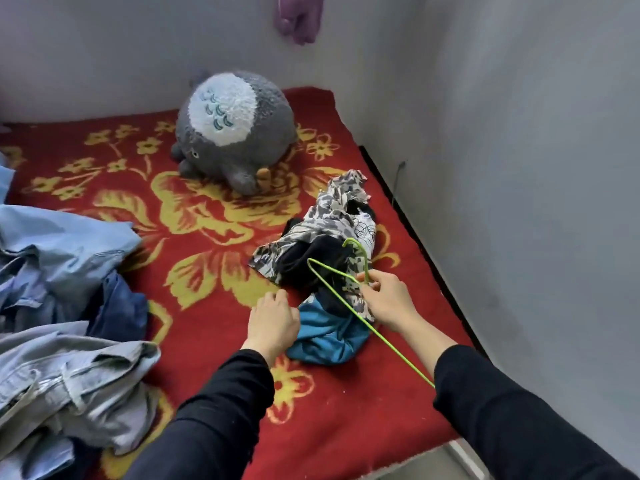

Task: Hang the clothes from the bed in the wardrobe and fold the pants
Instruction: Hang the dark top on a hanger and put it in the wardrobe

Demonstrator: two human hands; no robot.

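Green wire hanger – the right hand pinches it at the neck just under the hook, thumb and fingers closed on the wire. Its long side runs back toward the right sleeve. The hanger hovers over a small heap of clothes on the bed, near the right-hand wall.

In that heap, a grey-and-white patterned garment lies crumpled around a black garment. A bright blue garment is bunched at the near end, partly under the hanger.

The left hand is low on the red blanket with yellow flowers, its fingers curled and touching the left edge of the blue garment. Whether it actually grips the cloth cannot be told.

On the left side of the bed sits a bigger pile – a light blue shirt, a dark blue piece and pale denim nearest the camera, all rumpled and overlapping.

A round grey plush toy with a white belly rests at the far end of the bed against the wall, well apart from both hands. Something purple hangs on the wall above it.
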